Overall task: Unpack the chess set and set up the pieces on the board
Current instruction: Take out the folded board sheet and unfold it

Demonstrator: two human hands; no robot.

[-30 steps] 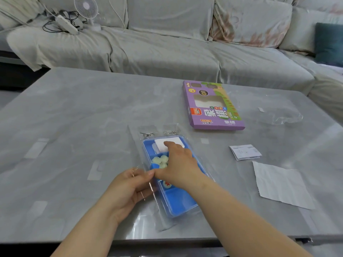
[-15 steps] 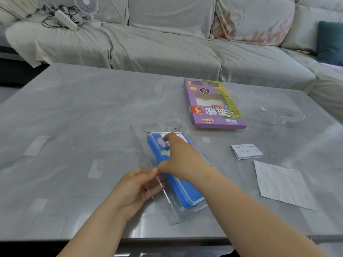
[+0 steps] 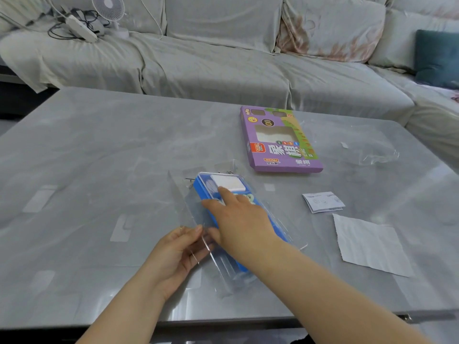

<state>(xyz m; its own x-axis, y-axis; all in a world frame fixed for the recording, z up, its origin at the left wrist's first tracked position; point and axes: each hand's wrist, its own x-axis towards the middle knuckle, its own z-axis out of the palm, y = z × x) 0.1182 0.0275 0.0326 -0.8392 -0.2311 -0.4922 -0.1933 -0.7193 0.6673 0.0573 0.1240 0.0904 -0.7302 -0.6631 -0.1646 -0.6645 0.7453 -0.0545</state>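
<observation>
Since second ago: tray [image 3: 206,184] tipped from flat, left wall now raised and facing camera; compartments mostly hidden.
Table [image 3: 99,157] carries everything.
Box [image 3: 278,155] lies beyond, apart from tray.
Tray sits near table's front edge, inside clear sleeve [image 3: 183,194].
Right grip [image 3: 243,224]: fingers straight, pressing tray top.
Left grip [image 3: 178,252]: pinching sleeve's near edge.
Judgement: tray being worked free; pieces not out, board not laid.

home living room, covered sofa [image 3: 223,70], cushions [image 3: 330,28], grey coffee table [image 3: 99,157]
</observation>
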